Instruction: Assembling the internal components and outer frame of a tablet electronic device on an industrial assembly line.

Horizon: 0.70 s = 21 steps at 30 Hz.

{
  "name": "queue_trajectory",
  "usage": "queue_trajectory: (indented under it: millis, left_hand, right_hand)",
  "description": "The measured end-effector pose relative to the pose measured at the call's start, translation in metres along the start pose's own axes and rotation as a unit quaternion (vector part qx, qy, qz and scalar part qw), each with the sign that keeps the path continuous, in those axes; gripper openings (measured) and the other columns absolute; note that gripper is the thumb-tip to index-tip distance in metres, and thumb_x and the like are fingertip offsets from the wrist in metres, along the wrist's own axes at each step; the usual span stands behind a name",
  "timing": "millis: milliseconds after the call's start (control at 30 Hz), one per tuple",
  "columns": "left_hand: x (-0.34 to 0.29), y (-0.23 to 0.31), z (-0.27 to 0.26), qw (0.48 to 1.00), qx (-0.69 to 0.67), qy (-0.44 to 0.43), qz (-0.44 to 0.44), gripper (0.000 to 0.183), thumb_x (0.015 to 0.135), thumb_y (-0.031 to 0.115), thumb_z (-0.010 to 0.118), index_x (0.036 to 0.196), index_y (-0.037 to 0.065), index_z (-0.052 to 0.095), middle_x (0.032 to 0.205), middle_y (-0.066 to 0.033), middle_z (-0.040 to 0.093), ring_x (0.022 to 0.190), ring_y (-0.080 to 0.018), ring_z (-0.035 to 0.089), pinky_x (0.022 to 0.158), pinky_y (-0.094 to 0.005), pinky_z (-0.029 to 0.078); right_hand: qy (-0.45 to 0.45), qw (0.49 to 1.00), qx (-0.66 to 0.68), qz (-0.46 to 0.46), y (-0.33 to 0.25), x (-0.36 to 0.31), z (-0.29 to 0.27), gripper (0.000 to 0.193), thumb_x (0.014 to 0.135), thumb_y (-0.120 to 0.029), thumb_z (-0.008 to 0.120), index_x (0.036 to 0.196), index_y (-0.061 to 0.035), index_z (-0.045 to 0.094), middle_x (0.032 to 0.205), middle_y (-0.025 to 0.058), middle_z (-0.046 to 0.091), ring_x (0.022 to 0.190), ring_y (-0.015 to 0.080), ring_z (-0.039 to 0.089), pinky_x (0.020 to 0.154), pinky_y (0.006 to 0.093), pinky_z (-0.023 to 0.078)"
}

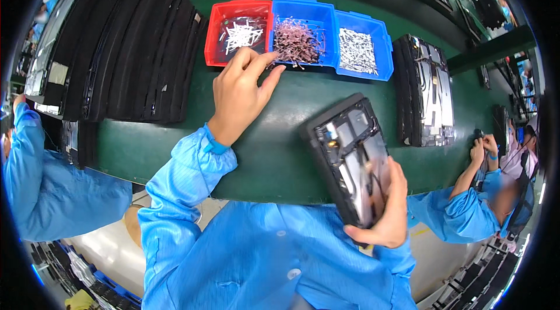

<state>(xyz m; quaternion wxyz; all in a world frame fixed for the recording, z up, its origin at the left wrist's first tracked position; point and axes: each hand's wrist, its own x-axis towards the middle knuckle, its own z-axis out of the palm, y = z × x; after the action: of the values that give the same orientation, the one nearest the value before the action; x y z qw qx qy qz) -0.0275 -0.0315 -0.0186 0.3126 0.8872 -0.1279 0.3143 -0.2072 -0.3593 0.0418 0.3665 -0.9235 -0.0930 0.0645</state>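
Observation:
My left hand (242,91) reaches to the front edge of the middle blue bin (315,12). Its thumb and index finger come together in a pinch beside a heap of thin pinkish-brown wire-like parts (297,41). Whatever sits between those fingertips is too small to make out. Lower right, my right hand (385,208) grips the near end of an opened tablet-like device (356,161) in a black frame. The device is tilted above the table edge, its inner boards and silvery parts facing up; its near end is somewhat blurred.
A red bin (211,35) with white strips stands left of the middle bin; another blue bin (385,62) with small white pieces stands right. Tall black tray stacks (128,47) rise at left. More opened devices (431,91) are stacked at right on the green table (262,158). Co-workers sit on both sides.

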Motion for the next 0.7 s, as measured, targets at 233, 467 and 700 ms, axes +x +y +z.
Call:
queue_trajectory:
  millis: [233,467,700]
  left_hand:
    - [0.008,0.007,0.015,1.000,-0.006,0.018,-0.011,0.015,0.083,0.010,0.083,0.097,0.010,0.079,0.077,-0.0036,0.058,0.063,-0.0195,0.062,0.056,-0.0353,0.049]
    - [0.017,-0.007,0.012,0.990,-0.117,0.034,-0.072,0.015,0.085,0.010,0.084,0.096,0.002,0.078,0.072,0.0006,0.047,0.060,-0.0079,0.039,0.054,-0.0238,0.033]
    - [-0.010,0.022,-0.006,0.903,-0.314,0.030,-0.292,0.013,0.095,0.012,0.076,0.102,0.001,0.074,0.086,0.0038,0.061,0.072,-0.0023,0.049,0.063,-0.0191,0.040]
  right_hand:
    - [0.128,0.961,-0.239,0.058,0.001,-0.009,0.050,0.133,0.055,-0.066,0.087,0.154,0.0028,0.032,0.147,0.0372,0.034,0.129,0.0524,0.038,0.107,0.0600,0.028]
    - [0.083,0.992,-0.099,0.014,0.019,0.006,0.030,0.096,0.085,-0.043,0.080,0.152,0.0084,0.035,0.128,0.0296,0.053,0.109,0.0418,0.056,0.093,0.0485,0.046]
    - [-0.014,0.996,0.056,0.069,0.037,0.042,0.005,0.071,0.094,-0.023,0.074,0.146,0.0133,0.041,0.086,0.0189,0.067,0.066,0.0262,0.067,0.059,0.0356,0.053]
